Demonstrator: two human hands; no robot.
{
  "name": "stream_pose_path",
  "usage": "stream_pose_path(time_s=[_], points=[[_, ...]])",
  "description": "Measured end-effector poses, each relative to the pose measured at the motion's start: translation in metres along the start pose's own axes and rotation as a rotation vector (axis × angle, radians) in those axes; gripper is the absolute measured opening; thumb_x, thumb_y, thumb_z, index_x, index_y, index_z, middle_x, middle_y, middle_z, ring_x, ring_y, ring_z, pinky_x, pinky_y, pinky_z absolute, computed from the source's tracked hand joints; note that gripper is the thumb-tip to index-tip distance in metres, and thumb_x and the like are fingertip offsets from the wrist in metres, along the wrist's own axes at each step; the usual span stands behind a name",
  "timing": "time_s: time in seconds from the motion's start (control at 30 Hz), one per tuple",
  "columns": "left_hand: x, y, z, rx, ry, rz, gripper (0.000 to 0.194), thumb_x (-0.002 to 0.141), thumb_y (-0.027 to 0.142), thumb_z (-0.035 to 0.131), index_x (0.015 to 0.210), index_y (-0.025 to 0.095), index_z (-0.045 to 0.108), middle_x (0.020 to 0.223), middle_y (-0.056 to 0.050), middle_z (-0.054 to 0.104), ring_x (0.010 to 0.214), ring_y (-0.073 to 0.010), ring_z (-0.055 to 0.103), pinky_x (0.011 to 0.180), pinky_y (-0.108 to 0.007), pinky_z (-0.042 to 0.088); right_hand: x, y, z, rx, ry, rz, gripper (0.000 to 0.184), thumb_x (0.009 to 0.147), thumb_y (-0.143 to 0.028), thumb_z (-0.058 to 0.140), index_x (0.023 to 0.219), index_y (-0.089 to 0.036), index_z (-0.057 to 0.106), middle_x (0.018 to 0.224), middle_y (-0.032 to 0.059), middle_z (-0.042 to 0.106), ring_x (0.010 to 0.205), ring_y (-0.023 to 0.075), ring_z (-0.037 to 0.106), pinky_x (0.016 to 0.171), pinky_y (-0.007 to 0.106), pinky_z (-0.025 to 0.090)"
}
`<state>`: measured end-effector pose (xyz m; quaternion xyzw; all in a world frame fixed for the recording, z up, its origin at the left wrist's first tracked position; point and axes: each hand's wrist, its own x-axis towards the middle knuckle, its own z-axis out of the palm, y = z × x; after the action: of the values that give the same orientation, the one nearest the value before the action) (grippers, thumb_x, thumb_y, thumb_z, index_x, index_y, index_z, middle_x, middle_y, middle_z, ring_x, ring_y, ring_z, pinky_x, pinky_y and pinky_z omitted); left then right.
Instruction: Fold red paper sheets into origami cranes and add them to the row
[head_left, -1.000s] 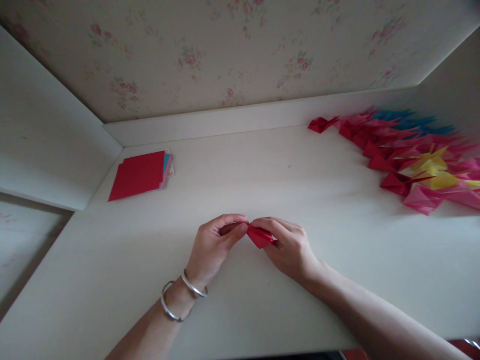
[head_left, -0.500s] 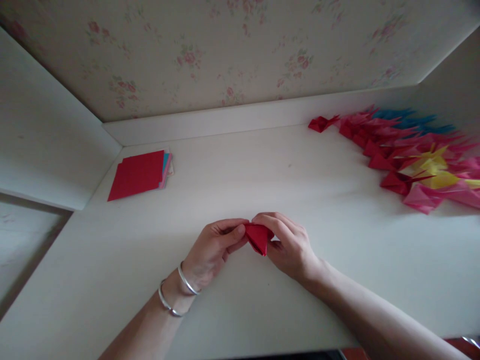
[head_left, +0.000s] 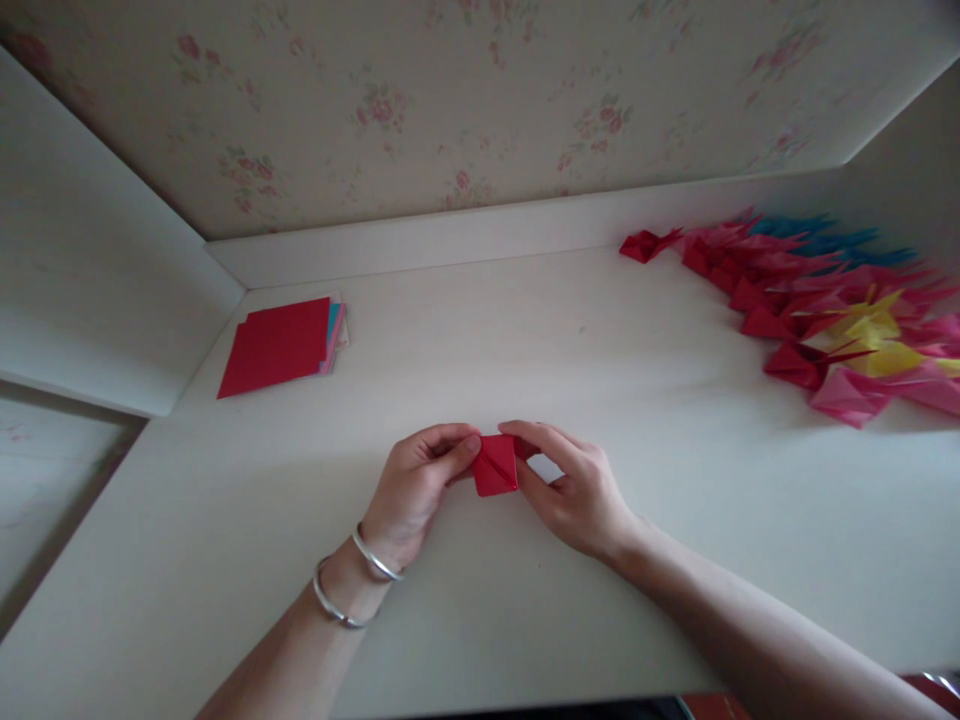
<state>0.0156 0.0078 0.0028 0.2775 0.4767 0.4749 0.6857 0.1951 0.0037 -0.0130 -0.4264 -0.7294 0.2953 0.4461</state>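
Note:
A small red folded paper [head_left: 495, 466], roughly square with a diagonal crease line, is held just above the white tabletop [head_left: 465, 620]. My left hand [head_left: 420, 480], with two silver bangles on its wrist, pinches the paper's left edge between thumb and fingers. At the opposite edge, the thumb and index finger of my right hand [head_left: 574, 485] grip the paper, leaving a gap inside the curve of that hand. The fingers partly hide both side edges.
At the left lies a stack of coloured paper squares [head_left: 277, 345], red on top. Several folded paper cranes in pink, red, yellow and blue crowd the right side [head_left: 847, 395]. One red crane [head_left: 645, 246] sits by the back ledge [head_left: 450, 235], below a floral wall.
The red paper has gone from a pointed, kite-like shape to a flat square face. It has shifted slightly left, and my left hand has moved slightly left with it.

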Motion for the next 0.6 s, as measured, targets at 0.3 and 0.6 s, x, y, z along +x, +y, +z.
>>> stream_pose_path(time_s=[0.3, 0.6], points=[[-0.001, 0.005, -0.006, 0.478, 0.02, 0.219, 0.012, 0.08, 0.029, 0.077, 0.088, 0.021, 0.079, 0.084, -0.001, 0.079, 0.078, -0.0138, 0.071, 0.073, -0.021, 0.056, 0.009, -0.005, -0.011, 0.154, -0.192, 0.37, 0.035, 0.098, -0.045, 0.049, 0.091, -0.019, 0.071, 0.076, 0.0012, 0.068, 0.068, 0.0141, 0.06, 0.059, 0.023, 0.044], [-0.002, -0.002, -0.004, 0.479, 0.021, 0.175, 0.034, 0.086, 0.042, 0.071, 0.113, 0.022, 0.075, 0.108, -0.006, 0.078, 0.093, -0.0208, 0.074, 0.084, -0.033, 0.06, 0.011, -0.008, -0.006, 0.007, -0.147, 0.384, 0.041, 0.098, -0.04, 0.047, 0.063, -0.018, 0.05, 0.055, -0.0049, 0.039, 0.051, 0.0092, 0.033, 0.047, 0.023, 0.025]])
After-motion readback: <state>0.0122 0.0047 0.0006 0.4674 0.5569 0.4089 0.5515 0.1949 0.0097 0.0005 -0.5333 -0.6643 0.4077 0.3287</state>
